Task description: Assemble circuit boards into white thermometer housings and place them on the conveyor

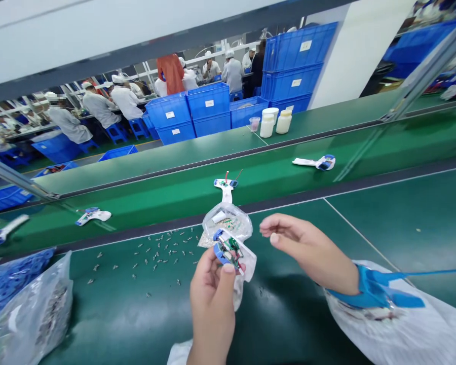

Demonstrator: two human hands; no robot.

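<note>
Head view: green workbench (289, 324) fronts a green belt (167, 197); white-clad co-workers (95, 109) sit beyond blue crates (209, 101). Clear bag (244, 221) contains small pale and green parts; left-side bag (65, 271), metallic ones. Left hand (213, 294) pinches white housing (248, 259) above bench, blue end up-left, long axis slanting down-right. Right hand (304, 246) empty, fingers loosely parted, nearby.

I have the white plastic housing (249, 259) tilted in my left hand (213, 294), raised over the near part of the table (281, 324). Its open side faces up at me, baring a green circuit board (233, 244) and red wiring (238, 255); blue trim (221, 254) edges its left end.
</note>
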